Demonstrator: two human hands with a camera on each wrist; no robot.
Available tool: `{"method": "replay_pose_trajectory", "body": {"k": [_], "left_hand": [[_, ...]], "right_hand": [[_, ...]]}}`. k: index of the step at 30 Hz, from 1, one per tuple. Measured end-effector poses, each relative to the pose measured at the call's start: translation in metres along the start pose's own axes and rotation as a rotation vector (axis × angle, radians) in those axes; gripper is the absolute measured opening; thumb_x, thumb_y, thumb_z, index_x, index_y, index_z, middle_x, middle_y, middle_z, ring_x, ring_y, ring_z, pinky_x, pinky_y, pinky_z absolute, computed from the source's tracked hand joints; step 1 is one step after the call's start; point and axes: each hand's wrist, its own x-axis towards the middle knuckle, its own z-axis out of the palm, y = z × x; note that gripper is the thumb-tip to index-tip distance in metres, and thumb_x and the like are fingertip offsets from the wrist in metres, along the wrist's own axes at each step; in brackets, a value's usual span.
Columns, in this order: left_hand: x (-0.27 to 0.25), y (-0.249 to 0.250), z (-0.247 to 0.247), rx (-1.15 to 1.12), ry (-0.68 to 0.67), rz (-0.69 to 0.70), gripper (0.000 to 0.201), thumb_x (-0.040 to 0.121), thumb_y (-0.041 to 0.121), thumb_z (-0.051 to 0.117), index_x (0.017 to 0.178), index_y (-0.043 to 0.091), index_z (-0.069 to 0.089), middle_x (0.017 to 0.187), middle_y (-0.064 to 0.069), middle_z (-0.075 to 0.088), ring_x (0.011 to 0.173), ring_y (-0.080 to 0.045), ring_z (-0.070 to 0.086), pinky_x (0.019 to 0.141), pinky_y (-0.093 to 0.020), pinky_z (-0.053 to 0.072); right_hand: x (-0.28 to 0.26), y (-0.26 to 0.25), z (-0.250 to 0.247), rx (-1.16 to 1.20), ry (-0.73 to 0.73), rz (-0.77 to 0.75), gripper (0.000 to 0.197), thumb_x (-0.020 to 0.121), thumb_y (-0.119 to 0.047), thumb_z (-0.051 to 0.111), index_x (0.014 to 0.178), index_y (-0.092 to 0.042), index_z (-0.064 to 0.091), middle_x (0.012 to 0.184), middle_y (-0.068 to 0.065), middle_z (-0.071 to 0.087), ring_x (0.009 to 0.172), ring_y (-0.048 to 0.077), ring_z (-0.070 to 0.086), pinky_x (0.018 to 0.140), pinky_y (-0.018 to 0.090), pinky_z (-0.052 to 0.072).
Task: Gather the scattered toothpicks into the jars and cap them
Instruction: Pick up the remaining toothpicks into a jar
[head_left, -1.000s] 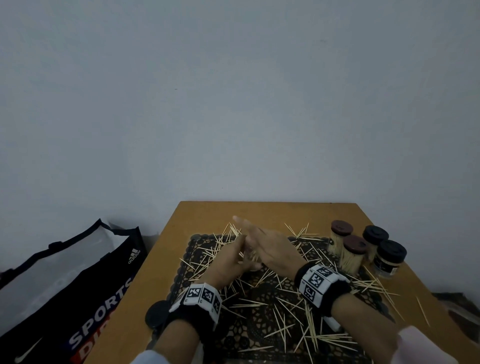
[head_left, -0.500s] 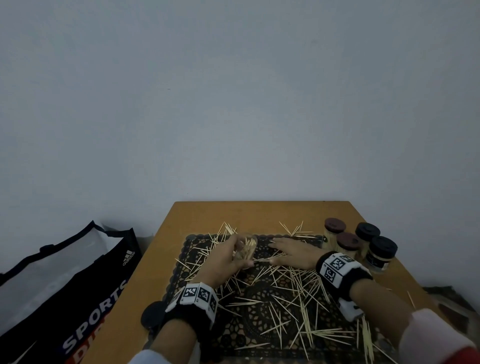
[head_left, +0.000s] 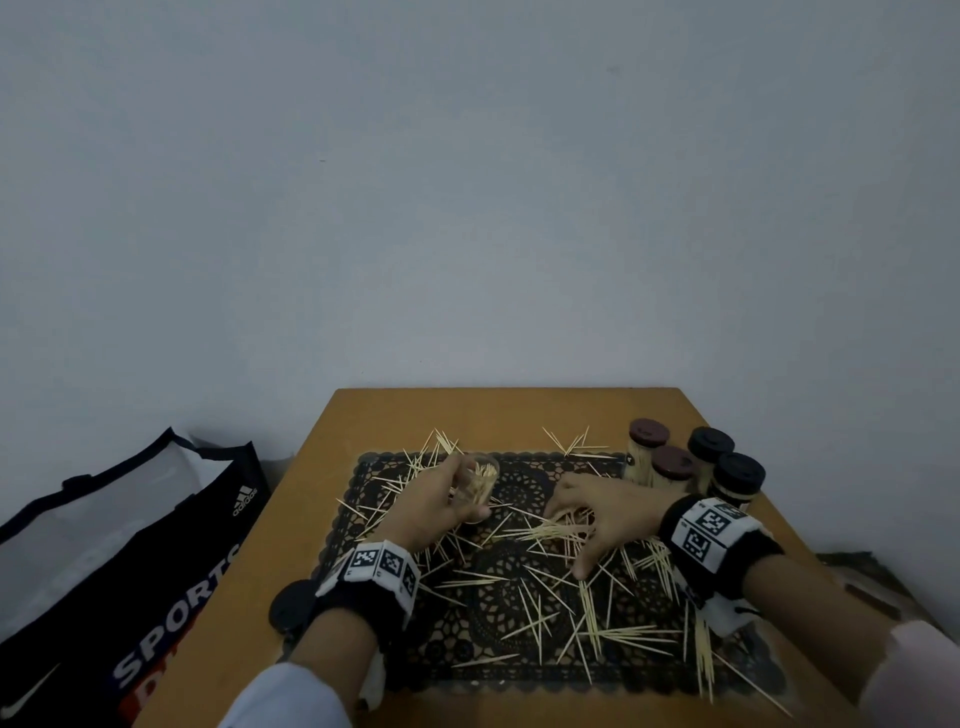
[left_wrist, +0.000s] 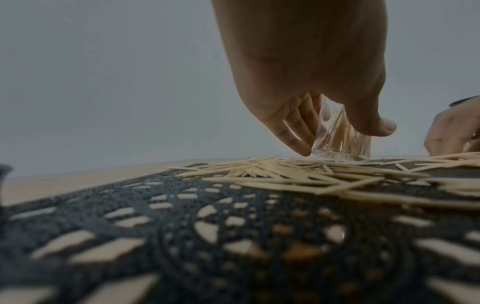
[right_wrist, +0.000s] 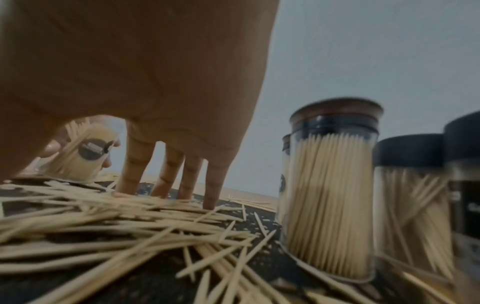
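Observation:
My left hand (head_left: 441, 504) grips an open clear jar (head_left: 479, 486) partly filled with toothpicks, standing on the black lace mat (head_left: 519, 670); the left wrist view shows fingers and thumb curled round the jar (left_wrist: 337, 142). My right hand (head_left: 597, 514) lies to its right, straight fingers spread and fingertips (right_wrist: 210, 203) pressing on a heap of loose toothpicks (head_left: 550, 530). Many toothpicks (right_wrist: 130, 236) lie scattered over the mat. A black lid (head_left: 292, 605) lies by my left wrist.
Several capped jars full of toothpicks (head_left: 675, 465) stand at the mat's far right, close to my right wrist (right_wrist: 332, 195). The wooden table (head_left: 493, 415) backs onto a grey wall. A black sports bag (head_left: 119, 561) sits on the floor at left.
My right hand left the jar mouth, dropped onto the mat to the right and is raking toothpicks toward me. The left hand keeps the jar upright in nearly the same place.

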Motion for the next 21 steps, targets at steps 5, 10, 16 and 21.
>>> {"method": "replay_pose_trajectory", "body": {"k": [5, 10, 16, 21], "left_hand": [[-0.0007, 0.0003, -0.0001, -0.007, -0.003, -0.013, 0.062, 0.080, 0.034, 0.079, 0.131, 0.017, 0.048, 0.117, 0.002, 0.063, 0.103, -0.012, 0.059, 0.085, -0.022, 0.047], [0.0003, -0.0015, 0.0007, -0.003, -0.007, -0.025, 0.062, 0.080, 0.034, 0.079, 0.131, 0.018, 0.048, 0.117, 0.004, 0.061, 0.106, -0.013, 0.059, 0.088, -0.026, 0.051], [0.0018, -0.0039, 0.0015, 0.003, -0.013, -0.015, 0.064, 0.080, 0.036, 0.078, 0.132, 0.018, 0.047, 0.118, 0.004, 0.061, 0.106, -0.012, 0.059, 0.090, -0.028, 0.050], [0.0023, -0.0048, 0.0024, 0.015, -0.011, -0.014, 0.064, 0.079, 0.038, 0.078, 0.132, 0.018, 0.047, 0.117, 0.005, 0.062, 0.103, -0.011, 0.059, 0.088, -0.026, 0.049]], "right_hand": [[-0.0005, 0.0030, 0.0003, -0.072, -0.061, 0.002, 0.093, 0.061, -0.041, 0.089, 0.140, -0.027, 0.042, 0.129, -0.009, 0.034, 0.124, 0.014, 0.033, 0.105, 0.033, 0.033], [-0.0017, -0.0029, -0.0069, -0.094, -0.007, 0.004, 0.066, 0.070, -0.029, 0.085, 0.130, -0.025, 0.057, 0.120, -0.008, 0.047, 0.116, 0.015, 0.044, 0.097, 0.033, 0.039], [-0.0023, -0.0020, -0.0051, -0.130, 0.101, -0.028, 0.043, 0.074, -0.032, 0.080, 0.115, -0.027, 0.069, 0.114, -0.007, 0.061, 0.104, 0.010, 0.053, 0.083, 0.028, 0.042], [0.0040, -0.0033, -0.0047, -0.132, 0.194, -0.075, 0.022, 0.080, -0.025, 0.075, 0.102, -0.020, 0.075, 0.103, -0.005, 0.070, 0.093, 0.010, 0.061, 0.069, 0.009, 0.035]]}}
